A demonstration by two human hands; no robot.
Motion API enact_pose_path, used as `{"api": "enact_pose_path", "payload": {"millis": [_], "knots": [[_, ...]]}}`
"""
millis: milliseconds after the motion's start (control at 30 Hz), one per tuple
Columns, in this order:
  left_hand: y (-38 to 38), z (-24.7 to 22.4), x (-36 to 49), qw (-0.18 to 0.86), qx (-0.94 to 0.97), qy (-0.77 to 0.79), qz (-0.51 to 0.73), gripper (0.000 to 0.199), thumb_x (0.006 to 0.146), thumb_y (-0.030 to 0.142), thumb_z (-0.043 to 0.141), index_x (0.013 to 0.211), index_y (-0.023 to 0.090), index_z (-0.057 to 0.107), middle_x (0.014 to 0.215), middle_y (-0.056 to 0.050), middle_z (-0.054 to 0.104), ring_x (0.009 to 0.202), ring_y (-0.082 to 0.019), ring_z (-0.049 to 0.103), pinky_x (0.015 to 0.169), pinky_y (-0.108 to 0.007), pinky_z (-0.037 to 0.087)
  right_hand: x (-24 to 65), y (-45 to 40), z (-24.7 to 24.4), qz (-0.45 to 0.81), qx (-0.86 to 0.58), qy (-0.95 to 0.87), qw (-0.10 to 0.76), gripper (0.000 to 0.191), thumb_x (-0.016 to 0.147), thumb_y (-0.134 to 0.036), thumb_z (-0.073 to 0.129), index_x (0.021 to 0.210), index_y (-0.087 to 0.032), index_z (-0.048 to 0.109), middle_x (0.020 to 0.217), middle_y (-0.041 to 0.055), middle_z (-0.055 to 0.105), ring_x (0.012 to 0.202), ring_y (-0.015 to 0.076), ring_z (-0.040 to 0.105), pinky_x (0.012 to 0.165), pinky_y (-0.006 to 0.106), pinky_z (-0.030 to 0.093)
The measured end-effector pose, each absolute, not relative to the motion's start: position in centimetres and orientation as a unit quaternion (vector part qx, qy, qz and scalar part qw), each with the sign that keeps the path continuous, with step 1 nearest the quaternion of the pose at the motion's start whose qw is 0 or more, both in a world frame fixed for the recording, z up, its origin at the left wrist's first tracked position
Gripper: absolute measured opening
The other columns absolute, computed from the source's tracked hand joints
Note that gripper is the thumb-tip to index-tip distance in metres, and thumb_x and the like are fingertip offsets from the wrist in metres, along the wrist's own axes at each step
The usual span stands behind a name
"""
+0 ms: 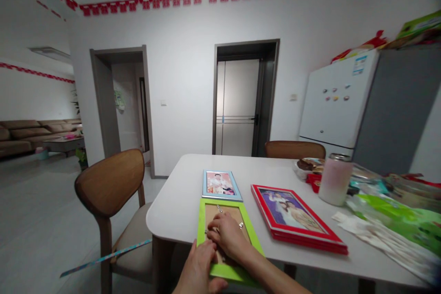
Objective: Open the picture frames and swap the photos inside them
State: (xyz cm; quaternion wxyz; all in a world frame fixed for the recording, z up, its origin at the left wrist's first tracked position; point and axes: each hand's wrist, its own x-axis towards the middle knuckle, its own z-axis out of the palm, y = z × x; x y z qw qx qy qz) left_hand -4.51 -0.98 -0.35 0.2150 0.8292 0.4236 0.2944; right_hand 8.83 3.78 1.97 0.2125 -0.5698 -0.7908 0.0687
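A lime-green picture frame (253, 234) lies back side up at the table's near edge. Its brown backing board (234, 212) shows, along with a metal clip (241, 225) on the right and a metal hanger (219, 208) at the top. My left hand (200, 264) grips the frame's lower left side, fingers bent over onto it. Over the middle of the board, my right hand (227, 236) is closed, its fingertips bunched near the left inner edge. Whatever those fingertips pinch is hidden. Just beyond the green frame lies a light-blue framed photo (220, 183).
Red picture frames (296, 216) are stacked to the right. Farther right stand a pink tumbler (335, 179), white gloves (375, 234) and a green package (396, 211). A wooden chair (113, 183) is on the left, another chair (294, 149) behind the white table (182, 193).
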Motion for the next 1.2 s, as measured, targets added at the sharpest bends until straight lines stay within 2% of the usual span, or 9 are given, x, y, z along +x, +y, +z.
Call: {"api": "enact_pose_path", "payload": {"millis": [167,267,367,433,600,800,967,1100,1200], "knots": [[-0.8,-0.6,-4.7,0.224,0.828,0.415,0.303,0.046,0.051,0.015,0.069,0.093,0.018,0.052,0.099,-0.003,0.055,0.096,-0.02,0.045,0.087,-0.029,0.032,8.3,5.6,0.8,0.046,-0.583,-0.774,0.244,0.02,0.07,-0.024,0.048,0.074,-0.02,0.067,0.08,0.0044,0.062,0.076,0.0146,0.053,0.068,0.022,0.036],[-0.7,-0.9,-4.6,0.236,0.826,0.426,0.283,0.053,0.05,0.015,0.07,0.099,0.016,0.051,0.107,-0.008,0.053,0.102,-0.023,0.044,0.095,-0.034,0.025,9.5,6.9,0.5,0.021,-0.604,-0.762,0.233,0.025,0.074,-0.029,0.043,0.082,-0.02,0.065,0.081,0.0044,0.062,0.077,0.0142,0.053,0.068,0.021,0.036],[-0.5,-1.1,-4.3,0.24,0.828,0.433,0.262,0.06,0.049,0.015,0.071,0.105,0.015,0.049,0.11,-0.01,0.052,0.106,-0.025,0.043,0.1,-0.04,0.017,11.0,8.3,0.5,-0.009,-0.65,-0.727,0.22,0.031,0.078,-0.029,0.036,0.085,-0.017,0.064,0.083,0.0084,0.061,0.08,0.017,0.053,0.069,0.025,0.036],[-0.3,-1.3,-4.1,0.241,0.831,0.431,0.257,0.062,0.049,0.014,0.071,0.107,0.014,0.048,0.107,-0.01,0.053,0.106,-0.026,0.043,0.1,-0.042,0.016,11.6,9.2,0.3,-0.014,-0.666,-0.714,0.214,0.031,0.076,-0.027,0.036,0.082,-0.018,0.065,0.085,0.0105,0.06,0.081,0.0202,0.052,0.067,0.029,0.035],[0.1,-1.9,-4.0,0.229,0.835,0.416,0.279,0.064,0.05,0.014,0.069,0.109,0.017,0.046,0.108,-0.01,0.053,0.108,-0.027,0.042,0.099,-0.046,0.016,11.7,10.0,-0.2,-0.014,-0.68,-0.703,0.21,0.029,0.074,-0.028,0.039,0.092,-0.024,0.061,0.094,0.0081,0.059,0.087,0.023,0.049,0.067,0.031,0.034],[0.3,-1.6,-3.6,0.224,0.833,0.42,0.283,0.061,0.048,0.016,0.068,0.105,0.017,0.048,0.096,-0.008,0.057,0.1,-0.027,0.048,0.096,-0.05,0.019,11.7,10.0,-0.2,-0.009,-0.654,-0.727,0.207,0.025,0.073,-0.023,0.04,0.085,-0.024,0.061,0.094,0.0023,0.06,0.087,0.0189,0.049,0.07,0.029,0.032],[-0.3,-0.4,-3.0,0.236,0.836,0.44,0.23,0.05,0.049,0.015,0.068,0.096,0.019,0.052,0.106,-0.009,0.053,0.103,-0.026,0.045,0.098,-0.049,0.014,11.9,9.8,0.0,0.002,-0.646,-0.736,0.201,0.027,0.074,-0.024,0.039,0.091,-0.026,0.06,0.1,0.0013,0.059,0.09,0.0185,0.047,0.071,0.028,0.031],[-0.5,0.0,-2.8,0.24,0.833,0.441,0.232,0.04,0.046,0.012,0.071,0.082,0.017,0.055,0.106,-0.009,0.053,0.103,-0.025,0.045,0.099,-0.045,0.015,12.0,9.5,0.1,0.007,-0.643,-0.739,0.199,0.028,0.074,-0.023,0.04,0.094,-0.027,0.059,0.101,0.0001,0.059,0.091,0.0181,0.047,0.071,0.028,0.03],[-0.3,-0.2,-2.9,0.241,0.833,0.434,0.243,0.043,0.046,0.01,0.07,0.085,0.017,0.055,0.107,-0.01,0.053,0.105,-0.025,0.045,0.099,-0.045,0.015,12.2,9.4,0.2,0.008,-0.645,-0.738,0.199,0.03,0.074,-0.022,0.04,0.098,-0.027,0.057,0.102,0.0013,0.059,0.092,0.0188,0.046,0.07,0.029,0.03]]}}
